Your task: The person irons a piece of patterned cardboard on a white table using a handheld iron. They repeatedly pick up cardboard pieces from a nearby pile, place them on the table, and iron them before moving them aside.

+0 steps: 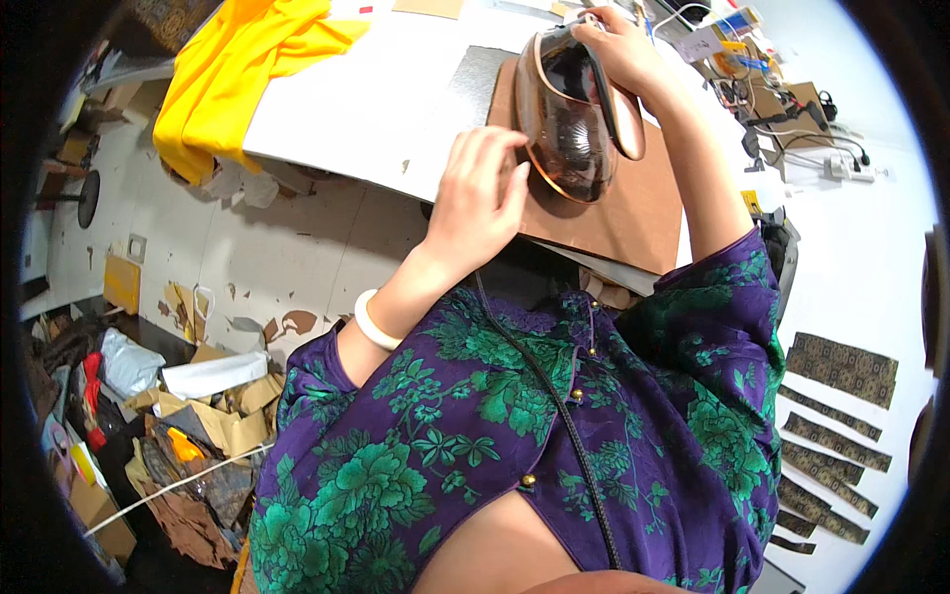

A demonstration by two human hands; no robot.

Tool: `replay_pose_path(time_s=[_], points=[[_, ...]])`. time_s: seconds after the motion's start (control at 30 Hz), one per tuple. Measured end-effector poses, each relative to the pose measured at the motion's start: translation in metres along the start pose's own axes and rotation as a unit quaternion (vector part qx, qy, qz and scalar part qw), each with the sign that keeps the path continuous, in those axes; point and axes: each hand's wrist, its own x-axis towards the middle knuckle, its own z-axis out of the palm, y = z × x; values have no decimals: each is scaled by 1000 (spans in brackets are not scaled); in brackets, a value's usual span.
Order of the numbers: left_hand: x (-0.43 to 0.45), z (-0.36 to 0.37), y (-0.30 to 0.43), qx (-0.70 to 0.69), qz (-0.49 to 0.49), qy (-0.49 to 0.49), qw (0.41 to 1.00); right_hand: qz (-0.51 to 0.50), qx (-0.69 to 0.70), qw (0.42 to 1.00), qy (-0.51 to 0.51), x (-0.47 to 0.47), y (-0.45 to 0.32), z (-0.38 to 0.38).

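Note:
A glossy dark-brown rounded item (pixel 582 137), apparently a leather handbag, has a pale edge and a curved dark-edged piece along its right side. It rests over a brown board (pixel 631 215) near the table's front edge. My right hand (pixel 620 56) grips its far end, with the fingers bent over the top. My left hand (pixel 482 189) is at its left side, fingers curved and thumb apart. The index fingertip is at the item's edge, and whether it touches cannot be told. Nothing shows between those fingers.
Yellow cloth (pixel 223 96) hangs over the left edge of the white table (pixel 356 111). Cables and small tools (pixel 787 111) lie at the upper right. Patterned strips (pixel 839 438) lie at the right. Scraps and packaging (pixel 215 393) are piled at lower left, with leather scraps (pixel 297 323) on the floor.

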Motion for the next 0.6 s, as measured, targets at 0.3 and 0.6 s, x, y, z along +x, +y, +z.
replay_pose_path(time_s=[0.3,0.6], points=[[41,57,-40,353,67,-213,909,-29,-125,991,33,-27,92,-57],[34,39,-38,414,86,-228,877,58,-87,995,0,-60,145,-99]])
